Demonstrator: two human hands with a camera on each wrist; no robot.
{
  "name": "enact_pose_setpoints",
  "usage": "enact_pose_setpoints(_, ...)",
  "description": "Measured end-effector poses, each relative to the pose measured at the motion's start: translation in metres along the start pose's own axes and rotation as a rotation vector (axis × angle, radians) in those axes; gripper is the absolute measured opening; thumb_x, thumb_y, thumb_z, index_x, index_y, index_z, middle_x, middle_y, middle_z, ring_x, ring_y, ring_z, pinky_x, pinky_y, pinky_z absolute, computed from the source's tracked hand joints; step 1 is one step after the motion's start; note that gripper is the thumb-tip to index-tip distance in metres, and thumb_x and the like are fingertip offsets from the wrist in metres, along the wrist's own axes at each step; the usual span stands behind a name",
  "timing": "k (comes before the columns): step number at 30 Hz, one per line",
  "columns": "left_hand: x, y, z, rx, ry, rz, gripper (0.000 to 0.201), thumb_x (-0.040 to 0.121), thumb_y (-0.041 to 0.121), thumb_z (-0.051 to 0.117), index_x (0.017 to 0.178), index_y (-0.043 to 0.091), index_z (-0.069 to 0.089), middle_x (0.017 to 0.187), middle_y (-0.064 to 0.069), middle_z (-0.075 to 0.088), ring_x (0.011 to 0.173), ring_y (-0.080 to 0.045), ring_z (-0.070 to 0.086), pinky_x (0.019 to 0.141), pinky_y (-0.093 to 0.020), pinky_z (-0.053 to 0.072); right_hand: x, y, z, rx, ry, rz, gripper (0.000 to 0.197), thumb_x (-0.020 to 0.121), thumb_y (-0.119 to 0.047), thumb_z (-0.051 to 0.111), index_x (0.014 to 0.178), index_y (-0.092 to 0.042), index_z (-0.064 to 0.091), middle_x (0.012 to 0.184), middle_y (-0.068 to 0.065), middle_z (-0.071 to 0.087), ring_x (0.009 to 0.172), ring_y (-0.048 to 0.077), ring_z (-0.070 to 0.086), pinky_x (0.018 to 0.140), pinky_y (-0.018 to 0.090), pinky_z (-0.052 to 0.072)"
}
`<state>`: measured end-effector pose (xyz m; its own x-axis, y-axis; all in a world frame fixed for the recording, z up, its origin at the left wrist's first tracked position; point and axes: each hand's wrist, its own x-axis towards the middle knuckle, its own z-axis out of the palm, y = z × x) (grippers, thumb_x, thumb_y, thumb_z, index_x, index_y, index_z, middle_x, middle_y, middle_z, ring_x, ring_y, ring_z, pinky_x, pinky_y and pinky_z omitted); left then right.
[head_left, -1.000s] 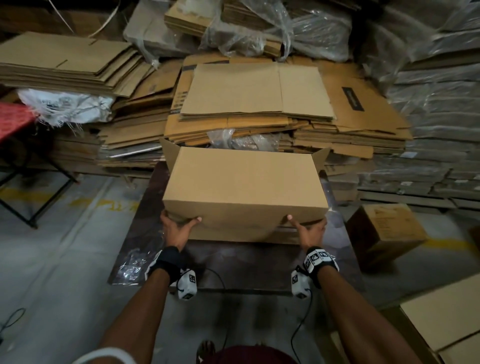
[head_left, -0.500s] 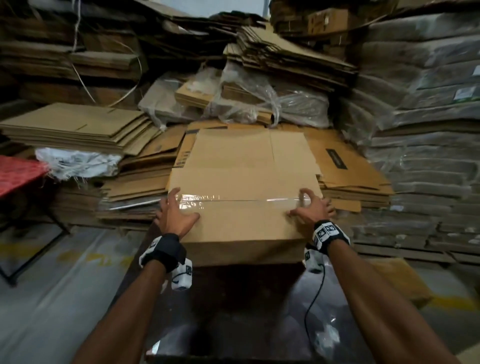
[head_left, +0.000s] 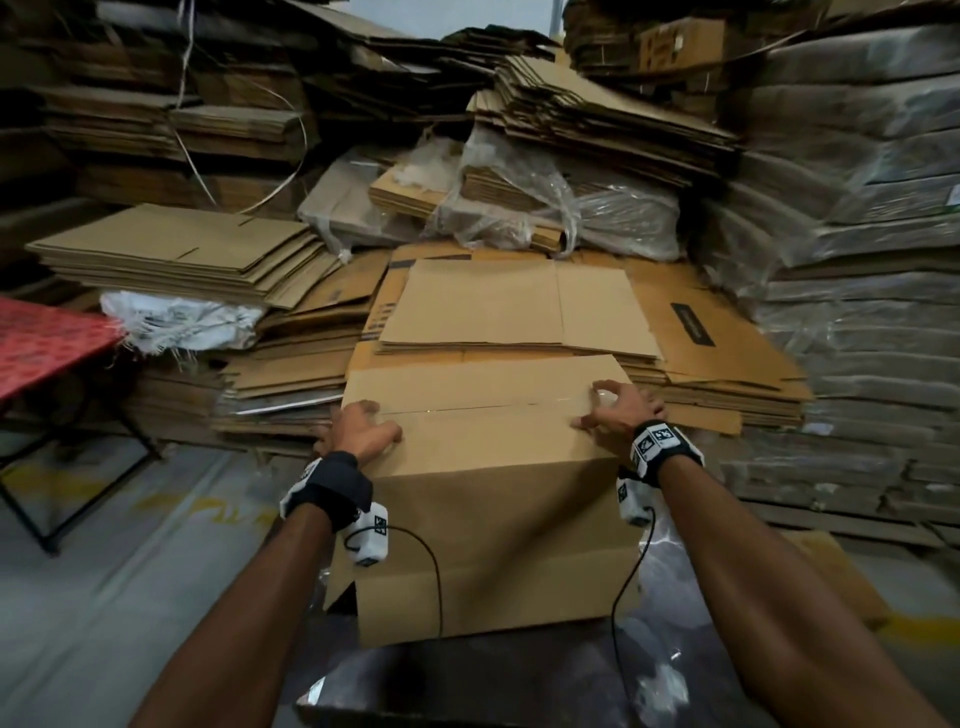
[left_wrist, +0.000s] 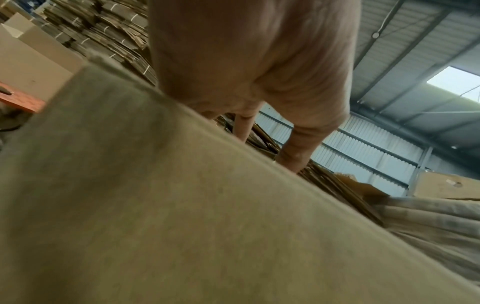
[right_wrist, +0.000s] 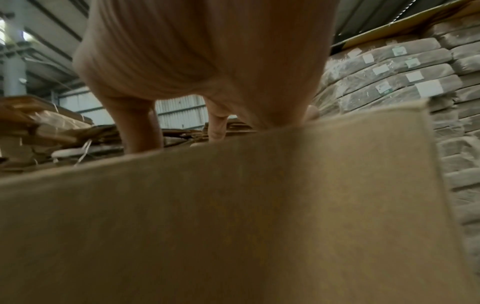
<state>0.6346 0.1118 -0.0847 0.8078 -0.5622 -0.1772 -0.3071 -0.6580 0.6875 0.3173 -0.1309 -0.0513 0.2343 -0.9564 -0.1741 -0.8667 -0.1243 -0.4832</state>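
Note:
A brown cardboard box (head_left: 493, 519) stands on a dark table (head_left: 467, 680), its top flaps meeting at a seam under clear tape (head_left: 493, 408). My left hand (head_left: 361, 428) lies on the top at the left end of the seam, with its fingers reaching over the left edge. My right hand (head_left: 615, 410) is arched at the right end, fingertips pressing on the tape. In the left wrist view the left hand (left_wrist: 246, 61) leans on the box (left_wrist: 182, 226). The right wrist view has the right hand (right_wrist: 207, 51) with fingers down on the box (right_wrist: 233, 216).
Stacks of flattened cardboard (head_left: 509, 306) rise just behind the box. Plastic-wrapped bundles (head_left: 857, 312) wall off the right. A red-topped table (head_left: 41, 343) and a white sack (head_left: 176, 322) are at the left. Grey floor (head_left: 130, 571) lies to the left of the dark table.
A second ago both hands held the box's near lower edge. The box has since been turned so its taped face is up, and both hands have slid outward to the seam's ends.

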Motion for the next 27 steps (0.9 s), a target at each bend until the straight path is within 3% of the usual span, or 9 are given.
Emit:
enact_pose_setpoints(3, -0.013, 0.0, 0.013, 0.079, 0.032, 0.034, 0.069, 0.073, 0.042, 0.082, 0.138, 0.033, 0.06, 0.149, -0.014, 0.042, 0.137, -0.046, 0.032, 0.115, -0.055, 0.031, 0.001, 0.018, 0.027, 0.014, 0.012, -0.013, 0.084, 0.07, -0.057, 0.086, 0.145, -0.047, 0.05, 0.164, 0.018, 0.019, 0.149, 0.049, 0.01, 0.122, 0.064, 0.013)
enact_pose_setpoints(6, -0.025, 0.004, 0.035, 0.188, 0.035, 0.1, 0.064, 0.082, 0.042, 0.076, 0.14, 0.026, 0.056, 0.148, -0.015, 0.04, 0.134, -0.045, 0.035, 0.11, -0.053, 0.036, -0.003, 0.029, 0.063, -0.12, 0.028, -0.048, 0.069, 0.083, -0.059, 0.075, 0.145, -0.044, 0.05, 0.165, 0.02, 0.013, 0.151, 0.048, 0.003, 0.121, 0.064, 0.004)
enact_pose_setpoints(9, -0.034, -0.002, 0.065, 0.231, -0.047, 0.087, 0.059, 0.086, 0.038, 0.071, 0.139, 0.016, 0.054, 0.145, -0.018, 0.042, 0.133, -0.045, 0.038, 0.105, -0.053, 0.042, -0.018, 0.035, 0.103, -0.185, 0.067, -0.059, 0.06, 0.085, -0.057, 0.072, 0.139, -0.036, 0.055, 0.149, 0.017, 0.026, 0.137, 0.044, 0.026, 0.115, 0.06, 0.024)
enact_pose_setpoints(11, -0.041, -0.01, 0.083, 0.237, -0.081, 0.077, 0.062, 0.087, 0.035, 0.068, 0.143, 0.016, 0.05, 0.146, -0.019, 0.042, 0.132, -0.045, 0.038, 0.106, -0.052, 0.042, -0.033, 0.035, 0.125, -0.156, 0.074, -0.079, 0.058, 0.089, -0.057, 0.066, 0.14, -0.033, 0.052, 0.142, 0.016, 0.031, 0.13, 0.043, 0.032, 0.109, 0.058, 0.032)
enact_pose_setpoints(13, -0.044, -0.019, 0.096, 0.268, -0.032, 0.059, 0.065, 0.084, 0.033, 0.068, 0.143, 0.016, 0.047, 0.144, -0.019, 0.04, 0.129, -0.044, 0.036, 0.104, -0.052, 0.04, -0.046, 0.035, 0.146, -0.101, 0.027, -0.081, 0.068, 0.092, -0.061, 0.059, 0.151, -0.033, 0.04, 0.155, 0.019, 0.022, 0.142, 0.048, 0.02, 0.113, 0.065, 0.026)
enact_pose_setpoints(15, -0.046, -0.023, 0.102, 0.292, 0.041, 0.033, 0.071, 0.079, 0.035, 0.07, 0.143, 0.018, 0.043, 0.142, -0.019, 0.04, 0.126, -0.043, 0.035, 0.103, -0.053, 0.039, -0.053, 0.038, 0.161, -0.041, -0.039, -0.078, 0.083, 0.094, -0.068, 0.052, 0.161, -0.035, 0.018, 0.169, 0.018, -0.006, 0.152, 0.05, -0.009, 0.117, 0.071, 0.007)
enact_pose_setpoints(18, -0.041, -0.029, 0.103, 0.206, 0.029, 0.008, 0.079, 0.077, 0.033, 0.074, 0.146, 0.015, 0.04, 0.142, -0.019, 0.037, 0.125, -0.046, 0.041, 0.102, -0.054, 0.043, -0.057, 0.048, 0.173, 0.004, -0.079, -0.108, 0.088, 0.097, -0.072, 0.04, 0.163, -0.035, -0.004, 0.166, 0.016, -0.028, 0.147, 0.046, -0.033, 0.117, 0.068, -0.007)
enact_pose_setpoints(23, -0.042, -0.039, 0.1, 0.116, 0.012, 0.024, 0.088, 0.077, 0.036, 0.083, 0.15, 0.016, 0.038, 0.14, -0.018, 0.035, 0.127, -0.044, 0.045, 0.1, -0.046, 0.046, -0.05, 0.055, 0.17, 0.085, -0.116, -0.166, 0.087, 0.099, -0.067, 0.043, 0.164, -0.032, -0.002, 0.164, 0.014, -0.032, 0.143, 0.043, -0.041, 0.117, 0.066, -0.01)
enact_pose_setpoints(27, -0.059, -0.041, 0.103, 0.076, -0.017, -0.006, 0.101, 0.073, 0.048, 0.088, 0.151, 0.015, 0.034, 0.141, -0.018, 0.032, 0.124, -0.045, 0.05, 0.1, -0.044, 0.049, -0.034, 0.067, 0.156, 0.107, -0.125, -0.186, 0.094, 0.083, -0.079, 0.04, 0.163, -0.039, 0.009, 0.167, 0.009, -0.028, 0.147, 0.039, -0.035, 0.117, 0.064, -0.014)
